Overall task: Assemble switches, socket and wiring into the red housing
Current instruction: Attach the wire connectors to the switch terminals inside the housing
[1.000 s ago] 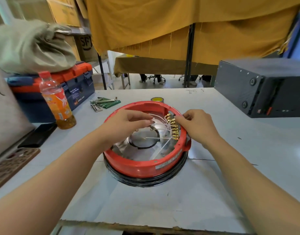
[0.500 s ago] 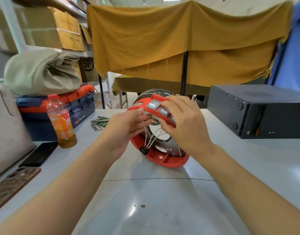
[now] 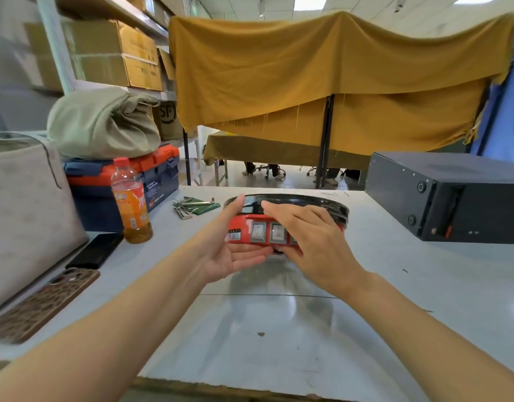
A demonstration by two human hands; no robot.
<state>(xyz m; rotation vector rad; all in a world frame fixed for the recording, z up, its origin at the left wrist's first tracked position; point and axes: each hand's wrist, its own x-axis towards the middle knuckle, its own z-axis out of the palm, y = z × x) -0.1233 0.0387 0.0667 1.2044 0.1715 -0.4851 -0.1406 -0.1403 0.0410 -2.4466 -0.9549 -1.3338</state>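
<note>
The red housing (image 3: 240, 225) is turned over, with its black ring (image 3: 311, 202) on top. Its side faces me and shows two grey rocker switches (image 3: 267, 233) set in it. My left hand (image 3: 229, 252) lies palm up under the housing's left front, fingers straight, thumb up against the ring. My right hand (image 3: 314, 242) covers the right front, fingers laid over the top edge and thumb tucked under the bottom edge. The wiring and the inside are hidden. I cannot tell whether the housing touches the table (image 3: 279, 343).
An orange drink bottle (image 3: 131, 204), a blue-and-orange toolbox (image 3: 160, 172), hex keys (image 3: 189, 207), two phones (image 3: 96, 249) and a grey bag (image 3: 23, 213) stand to the left. A black metal box (image 3: 453, 198) sits at the right.
The housing was lying open side up on the table, was lifted and tipped on edge, and is now flipped over with the switches facing me. Both hands moved with it.
</note>
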